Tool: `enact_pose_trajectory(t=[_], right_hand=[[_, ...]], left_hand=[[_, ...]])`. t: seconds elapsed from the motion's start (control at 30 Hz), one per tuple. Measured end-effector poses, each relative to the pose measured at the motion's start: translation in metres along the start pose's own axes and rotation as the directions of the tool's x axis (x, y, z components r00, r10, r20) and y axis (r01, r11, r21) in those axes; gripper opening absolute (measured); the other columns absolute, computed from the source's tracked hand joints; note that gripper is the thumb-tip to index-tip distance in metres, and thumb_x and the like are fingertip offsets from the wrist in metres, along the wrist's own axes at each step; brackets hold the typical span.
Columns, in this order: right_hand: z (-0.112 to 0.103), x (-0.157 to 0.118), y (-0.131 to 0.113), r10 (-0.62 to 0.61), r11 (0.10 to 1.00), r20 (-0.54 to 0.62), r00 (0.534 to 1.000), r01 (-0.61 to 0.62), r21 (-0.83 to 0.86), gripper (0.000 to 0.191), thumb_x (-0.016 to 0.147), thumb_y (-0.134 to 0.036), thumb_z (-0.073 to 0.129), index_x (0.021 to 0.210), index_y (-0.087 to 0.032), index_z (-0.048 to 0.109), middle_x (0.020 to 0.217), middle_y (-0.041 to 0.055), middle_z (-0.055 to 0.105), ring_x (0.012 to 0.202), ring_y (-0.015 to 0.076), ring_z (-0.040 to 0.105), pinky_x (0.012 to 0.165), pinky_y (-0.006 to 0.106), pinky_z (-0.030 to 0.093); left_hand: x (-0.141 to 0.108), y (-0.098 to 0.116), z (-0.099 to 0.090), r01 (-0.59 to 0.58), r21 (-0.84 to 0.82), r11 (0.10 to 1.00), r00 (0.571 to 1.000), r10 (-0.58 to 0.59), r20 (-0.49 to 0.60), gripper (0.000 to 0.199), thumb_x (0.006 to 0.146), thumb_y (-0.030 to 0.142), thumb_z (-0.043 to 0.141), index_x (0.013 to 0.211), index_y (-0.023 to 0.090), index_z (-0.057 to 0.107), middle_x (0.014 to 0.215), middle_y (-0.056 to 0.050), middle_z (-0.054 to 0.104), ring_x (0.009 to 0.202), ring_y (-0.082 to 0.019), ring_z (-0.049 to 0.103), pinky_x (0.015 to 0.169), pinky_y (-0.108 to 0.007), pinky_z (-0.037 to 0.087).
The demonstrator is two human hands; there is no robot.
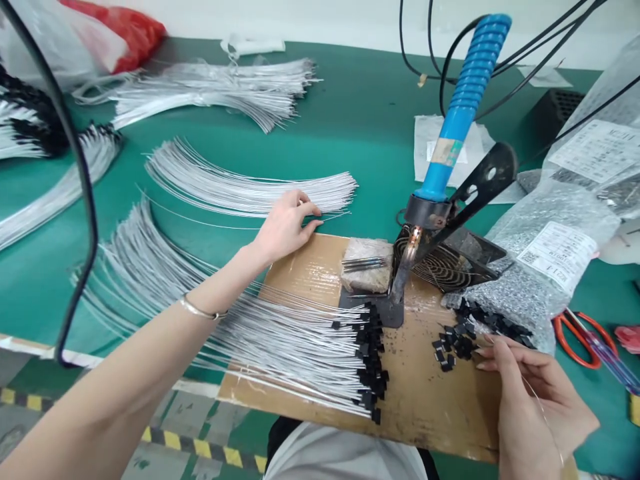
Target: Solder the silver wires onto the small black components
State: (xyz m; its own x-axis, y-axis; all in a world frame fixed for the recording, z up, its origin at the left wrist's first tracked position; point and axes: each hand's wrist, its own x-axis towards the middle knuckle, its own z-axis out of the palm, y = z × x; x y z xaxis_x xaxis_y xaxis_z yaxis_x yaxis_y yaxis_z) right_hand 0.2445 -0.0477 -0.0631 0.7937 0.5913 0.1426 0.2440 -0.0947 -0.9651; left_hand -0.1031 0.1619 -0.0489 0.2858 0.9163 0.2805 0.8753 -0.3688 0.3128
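My left hand (290,223) pinches the end of a thin white wire beside a bundle of bare white wires (225,180) on the green table. On the right, my right hand (535,393) has its fingers closed on a thin solder wire (543,413), close to a small pile of black connectors (455,343). Between the hands, many white wires (295,353) lie on the brown board (425,407), their right ends fitted with black connectors (371,360). A blue soldering iron (463,107) is held tip down in a stand above a dark base.
A wrapped block (367,267) sits left of the iron's tip. Red-handled scissors (583,340) and plastic bags (540,260) lie at the right. More wire bundles (210,90) are at the back left; a black cable (75,147) crosses the left side.
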Motion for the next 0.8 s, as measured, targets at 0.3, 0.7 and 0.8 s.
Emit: enact_pose_trajectory(t=[0.3,0.7,0.8], right_hand=[[0.001,0.001,0.001,-0.042,0.999,0.022,0.999,0.043,-0.011,0.027,0.062,-0.040,0.099,0.062,-0.024,0.076,0.072,0.0113,0.077,0.055,0.0196,0.071,0.047,0.026,0.059],[0.000,0.000,0.000,-0.034,0.999,0.032,0.999,0.034,-0.006,0.024,0.062,-0.036,0.099,0.062,-0.025,0.077,0.073,0.0122,0.077,0.055,0.0196,0.072,0.048,0.021,0.061],[0.000,0.001,0.002,-0.041,0.999,0.026,0.999,0.041,0.005,0.023,0.064,-0.035,0.098,0.062,-0.025,0.077,0.074,0.0124,0.078,0.054,0.0197,0.072,0.048,0.022,0.062]], left_hand=[[0.002,-0.016,-0.001,0.000,-0.016,1.000,0.999,-0.001,-0.047,0.015,0.093,0.025,0.057,0.083,0.021,0.068,0.102,-0.013,0.069,0.105,-0.034,0.060,0.097,-0.051,0.047],[-0.012,0.011,-0.057,0.117,-0.210,0.971,0.937,-0.178,-0.300,0.016,0.098,0.036,0.057,0.089,0.026,0.067,0.080,-0.001,0.074,0.076,-0.019,0.071,0.082,-0.037,0.056],[-0.016,0.018,-0.068,0.123,-0.240,0.963,0.944,-0.188,-0.272,0.017,0.097,0.037,0.059,0.089,0.025,0.068,0.077,-0.001,0.072,0.066,-0.017,0.068,0.069,-0.033,0.055]])
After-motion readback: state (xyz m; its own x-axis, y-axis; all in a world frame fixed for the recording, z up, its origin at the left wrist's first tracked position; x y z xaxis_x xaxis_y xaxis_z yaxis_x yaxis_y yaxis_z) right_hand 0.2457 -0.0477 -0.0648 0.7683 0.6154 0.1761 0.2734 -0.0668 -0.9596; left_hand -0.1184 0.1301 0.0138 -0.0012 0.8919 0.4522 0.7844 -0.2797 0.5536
